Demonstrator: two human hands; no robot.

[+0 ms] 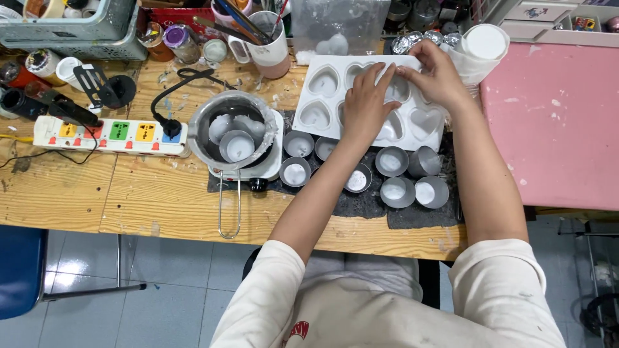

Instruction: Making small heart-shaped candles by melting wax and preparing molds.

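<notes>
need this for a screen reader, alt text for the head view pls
Both hands, left and right, press on a white heart-cavity mould on a wooden table. Small metal cups and a metal melting pot sit nearby.

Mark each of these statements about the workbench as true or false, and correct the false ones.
1. Both hands rest on the white heart-cavity mould. True: left hand and right hand lie on it.
2. The metal pouring pot sits to the right of the mould. False: it sits to its left, on a small white hotplate.
3. Small round metal cups stand on the dark mat below the mould. True.
4. The power strip lies on the pink surface. False: it lies on the wooden table.
5. The left hand holds a brush. False: it holds nothing.
</notes>
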